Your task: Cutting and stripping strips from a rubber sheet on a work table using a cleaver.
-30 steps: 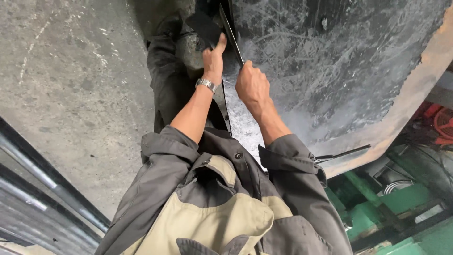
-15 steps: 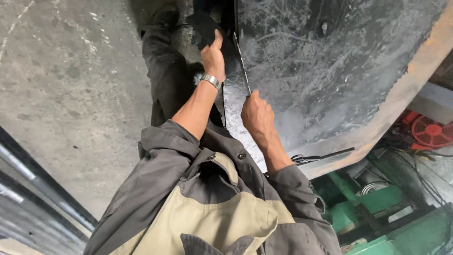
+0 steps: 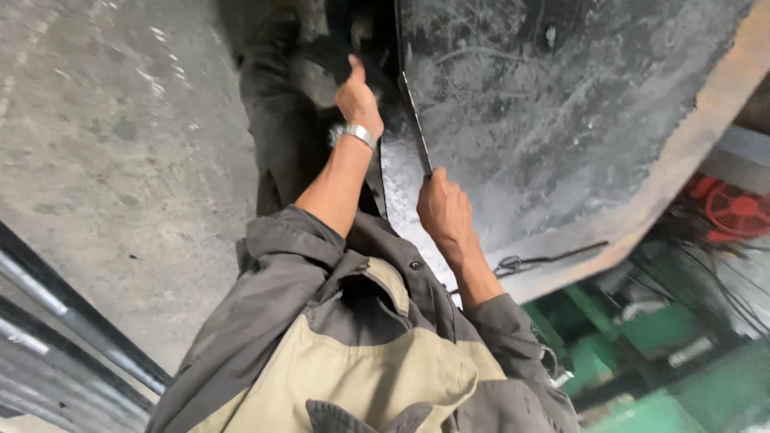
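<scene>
My right hand (image 3: 443, 210) is closed around the near end of a thin dark metal strip (image 3: 411, 108). The strip runs away from me along the edge of a large, scratched dark metal plate (image 3: 561, 112). My left hand (image 3: 357, 98), with a silver wristwatch (image 3: 353, 133), reaches farther out to the left of the strip. Its thumb is raised and it rests against a dark object (image 3: 321, 68). The fingers are hidden, so its grip is unclear. Both grey sleeves are pushed up.
Grey concrete floor (image 3: 120, 160) lies to the left. Dark metal bars (image 3: 64, 321) cross the lower left. The plate's rusty rim (image 3: 682, 168) curves at right, above a thin wire (image 3: 545, 261), green machine parts (image 3: 642, 345) and a red fan-like wheel (image 3: 742, 210).
My right hand has slid back toward my body along the strip. My left hand has reached slightly farther out, with its thumb lifted.
</scene>
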